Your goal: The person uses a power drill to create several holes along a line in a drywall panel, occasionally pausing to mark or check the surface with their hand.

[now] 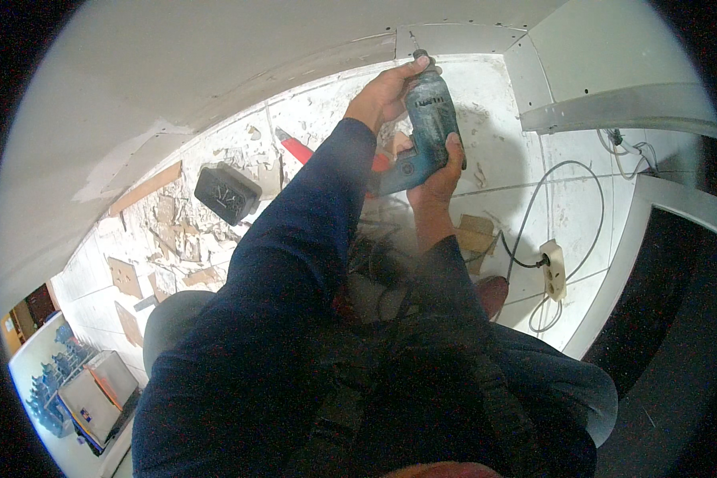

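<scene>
A worn teal power drill point(432, 111) is held between my two hands, its thin bit point(413, 40) pointing at the low white board point(462, 38) ahead. Whether the bit touches the board I cannot tell. My left hand point(386, 94) grips the drill's front end by the chuck, thumb and fingers closed around it. My right hand point(438, 187) is wrapped round the handle at the rear; its trigger finger is partly hidden. Behind my left sleeve lies a red-handled tool point(295, 149), mostly covered. Left of that sleeve sits a black plastic container point(228, 193) with screws on it.
Broken plaster and board scraps point(175, 231) litter the white tiled floor on the left. A cream power strip point(553, 271) with a black plug and looping cable lies at right, beside a white-framed dark panel point(645, 279). Loose wires point(617, 143) hang by the right wall.
</scene>
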A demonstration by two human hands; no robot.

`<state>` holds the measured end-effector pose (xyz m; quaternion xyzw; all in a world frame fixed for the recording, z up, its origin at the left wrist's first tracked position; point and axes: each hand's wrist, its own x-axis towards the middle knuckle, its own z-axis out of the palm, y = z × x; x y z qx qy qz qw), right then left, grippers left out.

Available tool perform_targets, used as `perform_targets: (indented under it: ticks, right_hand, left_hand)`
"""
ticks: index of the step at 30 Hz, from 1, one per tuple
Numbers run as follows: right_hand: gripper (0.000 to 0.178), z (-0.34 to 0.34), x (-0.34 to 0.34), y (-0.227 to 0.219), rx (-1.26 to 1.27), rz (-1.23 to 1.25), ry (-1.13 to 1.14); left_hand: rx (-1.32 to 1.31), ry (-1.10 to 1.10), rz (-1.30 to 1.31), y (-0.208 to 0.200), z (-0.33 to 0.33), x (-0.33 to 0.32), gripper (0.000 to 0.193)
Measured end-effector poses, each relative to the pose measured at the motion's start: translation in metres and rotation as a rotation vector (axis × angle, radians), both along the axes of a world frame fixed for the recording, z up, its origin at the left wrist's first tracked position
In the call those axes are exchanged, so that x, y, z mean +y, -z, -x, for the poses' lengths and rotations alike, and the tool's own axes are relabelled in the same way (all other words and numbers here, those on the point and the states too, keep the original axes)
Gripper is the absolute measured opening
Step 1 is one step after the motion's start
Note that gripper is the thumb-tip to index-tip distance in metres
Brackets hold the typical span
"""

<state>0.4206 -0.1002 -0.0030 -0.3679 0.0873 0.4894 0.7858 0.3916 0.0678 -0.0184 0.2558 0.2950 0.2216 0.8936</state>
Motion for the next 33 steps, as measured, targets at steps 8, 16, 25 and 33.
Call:
perform_targets:
  ticks: [8,16,25,33]
  right_hand:
    - [0.042,-0.005,-0.003,-0.005,0.066,-0.041,-0.033]
    - [0.041,0.002,0.001,-0.015,0.025,-0.033,0.002]
    - [0.038,-0.006,-0.001,-0.008,-0.006,-0.043,-0.028]
    - [0.036,-0.006,0.002,-0.004,-0.217,0.078,0.031]
  left_hand:
    - [0.044,-0.037,-0.004,-0.006,0.002,-0.008,0.038]
    - [0.032,-0.009,-0.018,-0.004,0.005,-0.005,0.036]
    - [0.045,-0.019,-0.033,0.0,0.002,-0.003,0.035]
    - [0.021,-0.025,-0.014,-0.001,-0.003,-0.001,0.039]
